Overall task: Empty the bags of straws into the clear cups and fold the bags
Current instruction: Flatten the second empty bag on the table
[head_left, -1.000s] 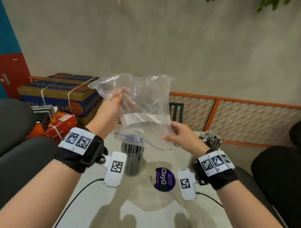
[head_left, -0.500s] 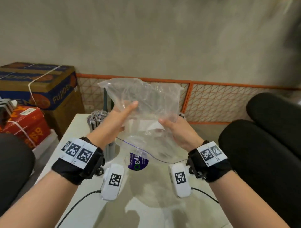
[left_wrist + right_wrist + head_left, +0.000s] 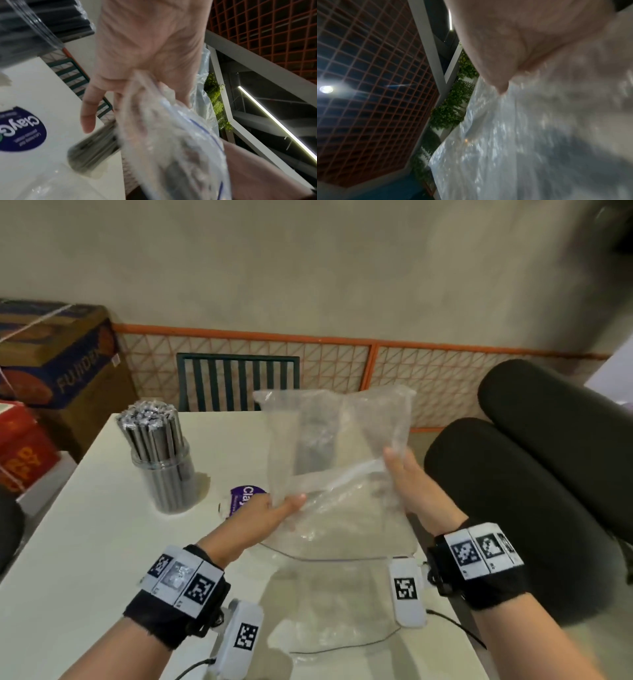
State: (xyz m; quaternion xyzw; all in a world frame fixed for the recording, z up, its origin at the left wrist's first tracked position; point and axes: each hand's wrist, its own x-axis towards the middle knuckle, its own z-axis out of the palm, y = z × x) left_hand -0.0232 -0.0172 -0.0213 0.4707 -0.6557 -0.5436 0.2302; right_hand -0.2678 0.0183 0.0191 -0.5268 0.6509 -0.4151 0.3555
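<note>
Plastic bag [image 3: 337, 460] hangs crumpled above the white table [image 3: 85, 542], my left hand [image 3: 260, 518] pinching its left edge and my right hand [image 3: 407, 484] gripping its right edge near that side of the table. Left of the bag the clear cup [image 3: 168, 474] packed with straws [image 3: 150, 426] stands upright on the table, apart from it, with bare tabletop around the purple sticker [image 3: 245, 498] between them

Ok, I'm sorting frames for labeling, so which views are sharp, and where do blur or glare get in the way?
Head view: mostly sharp, straws in the clear cup crisp, the bag readable, edges bent by the wide lens. Left wrist view: motion blur smears the bag and the left hand. Right wrist view: heavily blurred, a ceiling lamp flares, the right hand only a soft shape.
</note>
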